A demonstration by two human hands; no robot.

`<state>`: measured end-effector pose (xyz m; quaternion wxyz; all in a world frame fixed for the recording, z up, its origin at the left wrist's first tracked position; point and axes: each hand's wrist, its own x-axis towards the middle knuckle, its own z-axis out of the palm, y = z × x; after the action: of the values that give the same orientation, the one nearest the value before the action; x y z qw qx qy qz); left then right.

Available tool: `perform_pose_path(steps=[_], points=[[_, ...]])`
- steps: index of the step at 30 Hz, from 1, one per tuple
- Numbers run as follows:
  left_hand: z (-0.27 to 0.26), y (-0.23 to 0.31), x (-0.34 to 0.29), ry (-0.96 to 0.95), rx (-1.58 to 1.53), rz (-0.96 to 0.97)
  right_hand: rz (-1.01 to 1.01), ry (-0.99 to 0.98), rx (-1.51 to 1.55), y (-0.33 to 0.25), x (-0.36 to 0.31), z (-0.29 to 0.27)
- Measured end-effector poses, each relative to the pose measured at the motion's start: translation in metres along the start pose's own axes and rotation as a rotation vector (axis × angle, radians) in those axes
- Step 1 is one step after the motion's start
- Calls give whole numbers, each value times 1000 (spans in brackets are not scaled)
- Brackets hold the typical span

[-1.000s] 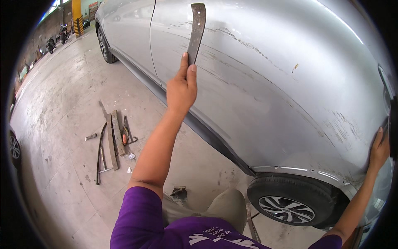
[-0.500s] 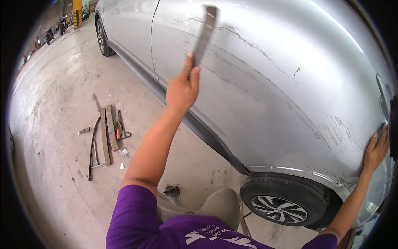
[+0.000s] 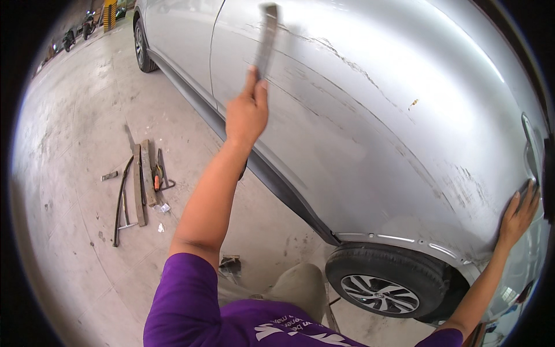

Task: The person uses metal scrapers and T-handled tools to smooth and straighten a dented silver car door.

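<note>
Metal bar (image 3: 267, 39) | long axis points forward, slightly rightward | left hand (image 3: 247, 115) | grip closed around near end

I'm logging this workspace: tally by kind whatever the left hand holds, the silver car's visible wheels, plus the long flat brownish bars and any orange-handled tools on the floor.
Flat dark metal tool in the left hand: 1
Black-tyred wheels visible on the silver car: 2
Long flat brownish bars on the floor: 2
Orange-handled tool: 1
Total: 6
</note>
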<state>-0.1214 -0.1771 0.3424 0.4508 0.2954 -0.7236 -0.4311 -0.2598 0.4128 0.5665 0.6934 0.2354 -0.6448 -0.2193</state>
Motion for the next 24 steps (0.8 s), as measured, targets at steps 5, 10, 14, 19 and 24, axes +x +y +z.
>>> perform_pose_path(steps=[5,10,14,19,24], points=[[23,1,-56,-206,56,379,5,-28,-59,2,11,-14],[36,3,-65,-201,166,275,9,-4,-87,-5,11,-8],[26,13,-100,-183,221,640,34,-21,-85,3,9,-12],[55,15,-94,-126,284,565,88,9,-50,-17,12,-14],[60,4,-118,-26,-24,796,131,26,-35,-15,16,-18]])
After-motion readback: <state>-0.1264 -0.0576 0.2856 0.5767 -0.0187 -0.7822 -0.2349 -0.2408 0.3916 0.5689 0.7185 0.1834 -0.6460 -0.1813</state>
